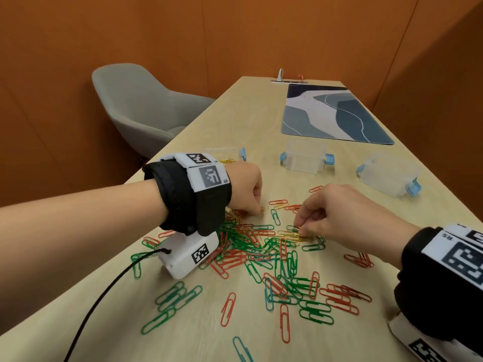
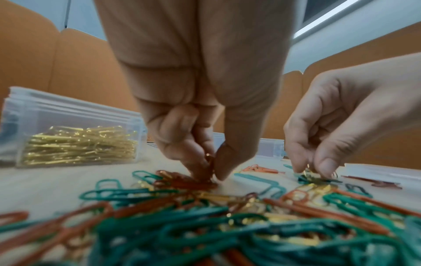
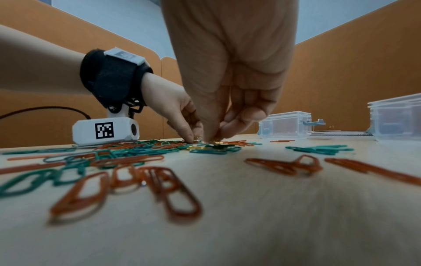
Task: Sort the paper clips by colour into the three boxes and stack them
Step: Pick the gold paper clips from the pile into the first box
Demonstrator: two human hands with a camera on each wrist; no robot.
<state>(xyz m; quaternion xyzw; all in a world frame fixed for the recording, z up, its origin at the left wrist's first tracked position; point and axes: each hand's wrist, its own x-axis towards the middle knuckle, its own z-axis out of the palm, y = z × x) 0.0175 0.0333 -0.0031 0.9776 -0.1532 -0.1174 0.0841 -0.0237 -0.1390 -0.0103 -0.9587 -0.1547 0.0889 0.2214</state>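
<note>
A heap of green, red and gold paper clips (image 1: 256,246) lies spread on the wooden table (image 1: 235,126). My left hand (image 1: 258,206) reaches down at the heap's far edge and pinches gold clips (image 2: 210,162) between thumb and fingers. My right hand (image 1: 299,229) pinches a gold clip (image 2: 307,171) on the heap's right side. A clear box (image 2: 77,136) partly filled with gold clips stands far left, mostly hidden behind my left wrist in the head view. Two more clear boxes (image 1: 304,156) (image 1: 389,175) with blue latches stand beyond the heap.
A blue and white patterned mat (image 1: 337,113) lies at the table's far end near a cable port (image 1: 288,80). A grey chair (image 1: 141,105) stands left of the table. A black cable (image 1: 104,296) runs from my left wrist camera. Orange walls enclose the space.
</note>
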